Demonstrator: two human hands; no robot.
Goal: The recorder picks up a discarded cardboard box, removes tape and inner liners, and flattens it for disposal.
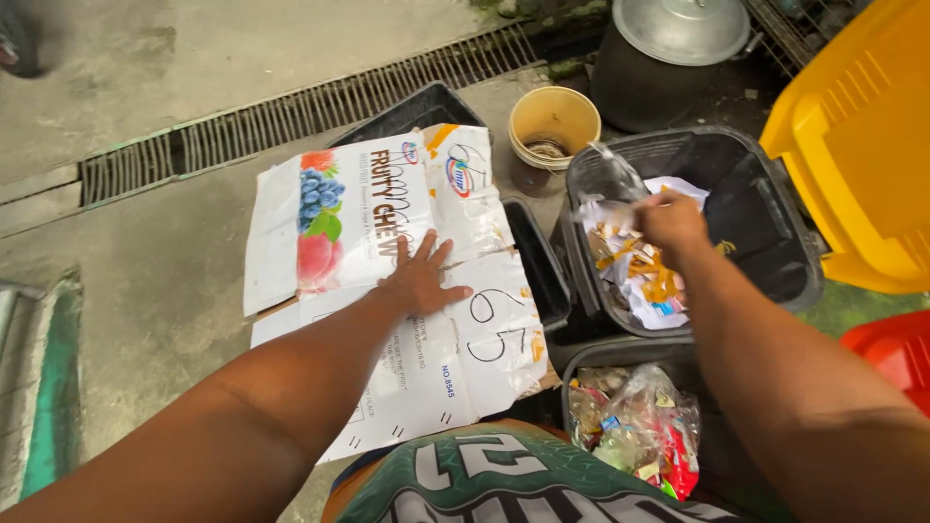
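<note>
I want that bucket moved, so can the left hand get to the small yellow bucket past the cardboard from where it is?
Probably yes. The left hand lies flat on the cardboard sheet, and the yellow bucket stands open beyond its far edge with nothing between.

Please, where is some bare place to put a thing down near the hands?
Free: the concrete floor between the drain grate and the flattened carton, and the carton's near part below the left hand. Crowded: the black bin under the right hand, full of wrappers, and the nearer bin.
</note>
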